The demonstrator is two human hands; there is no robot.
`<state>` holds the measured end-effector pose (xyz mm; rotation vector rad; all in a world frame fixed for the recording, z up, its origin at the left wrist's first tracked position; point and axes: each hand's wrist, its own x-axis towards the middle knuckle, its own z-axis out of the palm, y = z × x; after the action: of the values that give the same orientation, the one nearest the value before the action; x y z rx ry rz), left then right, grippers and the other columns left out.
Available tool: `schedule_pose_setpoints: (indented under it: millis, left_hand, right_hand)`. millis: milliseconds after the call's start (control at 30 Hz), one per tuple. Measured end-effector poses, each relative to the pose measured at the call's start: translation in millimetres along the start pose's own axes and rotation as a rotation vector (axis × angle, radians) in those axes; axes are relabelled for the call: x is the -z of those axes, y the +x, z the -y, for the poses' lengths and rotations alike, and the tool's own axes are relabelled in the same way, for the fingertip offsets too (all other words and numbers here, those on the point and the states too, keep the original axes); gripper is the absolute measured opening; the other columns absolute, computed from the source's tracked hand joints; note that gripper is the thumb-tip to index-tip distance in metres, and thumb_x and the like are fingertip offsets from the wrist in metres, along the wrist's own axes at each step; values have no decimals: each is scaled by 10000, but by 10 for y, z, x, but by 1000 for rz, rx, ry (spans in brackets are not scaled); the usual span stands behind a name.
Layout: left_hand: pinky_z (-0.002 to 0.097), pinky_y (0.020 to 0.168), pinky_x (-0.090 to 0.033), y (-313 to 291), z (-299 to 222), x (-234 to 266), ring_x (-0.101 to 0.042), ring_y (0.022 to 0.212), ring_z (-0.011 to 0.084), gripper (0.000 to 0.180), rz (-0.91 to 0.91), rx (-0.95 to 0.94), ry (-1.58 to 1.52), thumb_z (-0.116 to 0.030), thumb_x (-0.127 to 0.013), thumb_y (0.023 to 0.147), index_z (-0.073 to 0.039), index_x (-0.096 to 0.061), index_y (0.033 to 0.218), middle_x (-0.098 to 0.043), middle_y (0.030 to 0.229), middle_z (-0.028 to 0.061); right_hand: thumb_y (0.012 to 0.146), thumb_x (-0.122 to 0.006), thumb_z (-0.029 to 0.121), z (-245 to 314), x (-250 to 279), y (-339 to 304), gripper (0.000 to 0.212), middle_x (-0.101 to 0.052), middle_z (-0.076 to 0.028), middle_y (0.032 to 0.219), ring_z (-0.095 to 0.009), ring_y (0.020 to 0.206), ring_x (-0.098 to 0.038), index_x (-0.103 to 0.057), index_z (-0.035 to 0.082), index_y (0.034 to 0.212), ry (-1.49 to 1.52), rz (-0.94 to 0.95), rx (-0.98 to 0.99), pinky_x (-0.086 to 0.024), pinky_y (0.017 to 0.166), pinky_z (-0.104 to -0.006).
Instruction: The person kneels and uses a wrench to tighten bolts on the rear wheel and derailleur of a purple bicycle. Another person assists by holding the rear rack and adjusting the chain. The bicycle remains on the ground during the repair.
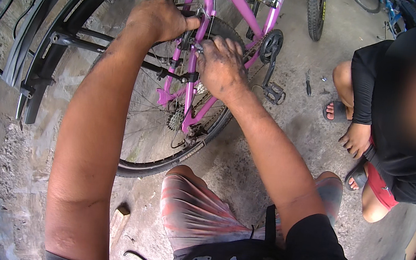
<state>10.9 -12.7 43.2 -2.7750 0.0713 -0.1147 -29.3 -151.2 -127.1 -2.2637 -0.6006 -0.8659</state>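
A pink bicycle frame point(190, 83) stands in front of me, with its spoked rear wheel point(183, 161) and cogs point(175, 121). My left hand point(156, 20) is closed at the rear brake point(187, 37), its thumb laid over the brake from the left. Just below and right of it, my right hand point(221, 67) has curled fingers, the tips pinched at the brake beside the pink stay. What lies between those fingertips is hidden. A black rear rack point(85, 45) and a fender point(48, 69) reach out to the left, under my left forearm.
A person point(407, 111) in black squats at the right, one hand hanging low. On the concrete lie a screwdriver point(308, 84), a wooden block point(119, 223) and a curved dark green-ended piece point(141, 259). The crank point(271, 59) and pedal point(274, 93) stick out near my right hand.
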Motion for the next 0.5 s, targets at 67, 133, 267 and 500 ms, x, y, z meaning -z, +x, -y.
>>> schedule_pose_setpoints:
  millis: [67, 133, 267, 500]
  left_hand:
    - [478, 1038, -586, 26, 11, -50, -741, 1213, 391, 1012, -31, -11, -2, -892, -551, 916, 61, -777, 1172, -775, 1176, 291]
    - [479, 1042, -583, 14, 11, -58, -740, 1211, 397, 1013, -45, -3, -2, -892, -558, 911, 63, -777, 1169, -777, 1163, 294]
    - [483, 1047, -580, -9, 22, -51, -731, 1227, 399, 1007, -55, -8, -19, -886, -580, 900, 60, -775, 1187, -777, 1178, 287]
    - [445, 1110, -549, -38, -72, 75, -709, 1299, 346, 852, 38, 57, -29, -766, -660, 939, -11, -764, 1321, -746, 1349, 225]
  right_hand:
    - [972, -712, 151, -45, -2, -11, 234, -647, -163, 1132, -345, 1153, -622, -721, 18, 1164, -23, -34, 48, -429, 1130, -532]
    - [963, -703, 143, -52, 43, 23, 207, -643, -146, 1112, -327, 1145, -621, -726, 26, 1133, -100, -38, 123, -418, 1161, -540]
    - [941, -684, 135, -74, 136, 130, 178, -629, -118, 1071, -297, 1129, -620, -732, 37, 1082, -290, 21, 290, -398, 1207, -565]
    - [972, -714, 238, -149, 91, 322, 227, -746, -182, 1007, -345, 1035, -721, -758, 16, 990, -68, 202, 133, -532, 1091, -493]
